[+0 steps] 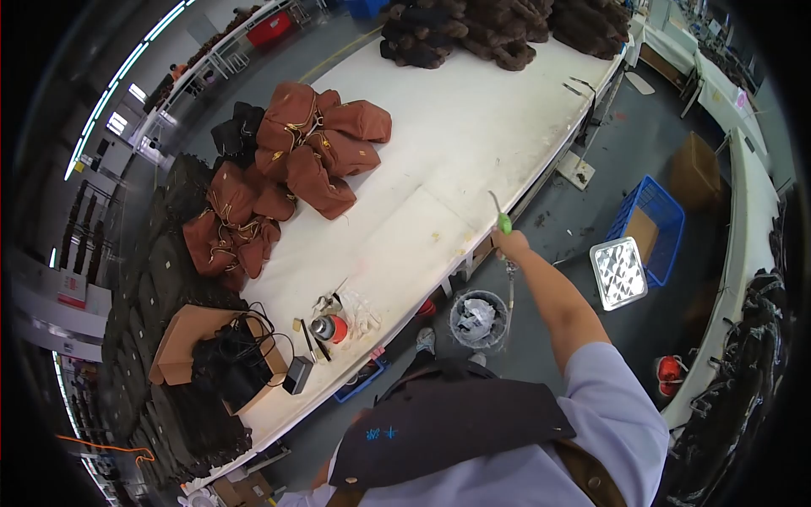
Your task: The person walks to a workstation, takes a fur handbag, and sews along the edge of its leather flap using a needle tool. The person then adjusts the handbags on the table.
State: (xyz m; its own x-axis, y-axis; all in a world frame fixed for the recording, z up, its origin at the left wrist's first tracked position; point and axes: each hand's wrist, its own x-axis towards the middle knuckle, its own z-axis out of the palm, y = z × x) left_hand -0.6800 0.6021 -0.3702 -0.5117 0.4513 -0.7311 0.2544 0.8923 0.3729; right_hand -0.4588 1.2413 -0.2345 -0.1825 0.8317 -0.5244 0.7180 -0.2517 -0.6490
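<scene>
My right hand (512,245) reaches out over the long edge of the white table (405,228), its fingers wrapped round a green air blow gun (504,223). A thin, bent metal nozzle points up from the gun over the table top. What looks like a hose (510,291) hangs below the hand. My left hand is out of view; only a bit of skin shows beside the dark apron (448,422).
Reddish-brown bags (321,148) lie heaped on the table's left side; dark furry bundles (498,29) lie at the far end. Nearer are a carton (182,346) with black cables and a red can (338,328). A lined bin (477,319) and blue crate (667,228) stand on the floor.
</scene>
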